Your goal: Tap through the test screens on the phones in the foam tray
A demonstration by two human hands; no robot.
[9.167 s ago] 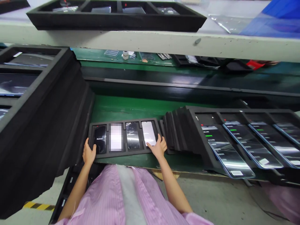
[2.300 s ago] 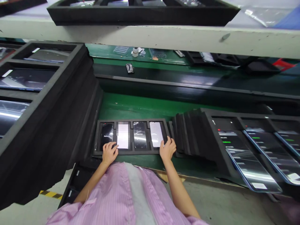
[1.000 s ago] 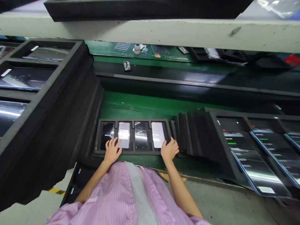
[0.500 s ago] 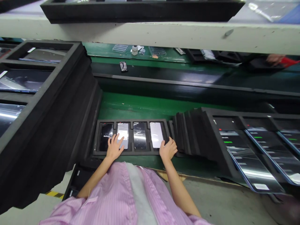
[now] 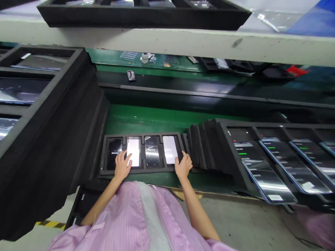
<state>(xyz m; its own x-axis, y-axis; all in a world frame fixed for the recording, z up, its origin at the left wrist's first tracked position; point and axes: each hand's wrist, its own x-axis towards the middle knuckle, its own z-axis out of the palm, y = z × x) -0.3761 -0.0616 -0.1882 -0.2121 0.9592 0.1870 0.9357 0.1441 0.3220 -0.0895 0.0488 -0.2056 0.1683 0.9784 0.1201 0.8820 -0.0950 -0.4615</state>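
A black foam tray [image 5: 142, 170] in front of me holds several smartphones side by side. My left hand [image 5: 122, 165] is open, its fingers spread over the gap between the leftmost phone [image 5: 113, 148] and a phone with a bright white screen [image 5: 135, 151]. A dark-screened phone [image 5: 152, 151], showing a small logo, lies to the right of that one. My right hand [image 5: 183, 166] rests at the tray's right end with fingers apart, the thumb by the lower corner of another white-screened phone [image 5: 169, 148]. Neither hand lifts anything.
Tall stacks of foam trays with phones stand at the left [image 5: 62, 115] and right [image 5: 222, 139]. Behind runs a black conveyor belt [image 5: 167, 80] carrying a small phone part [image 5: 131, 75]. A white shelf edge [image 5: 146, 40] crosses overhead with another tray [image 5: 141, 17].
The second phone's screen has turned from grey with a pop-up box to bright white. My left hand has slid slightly down off its screen. The whole view has shifted a little.
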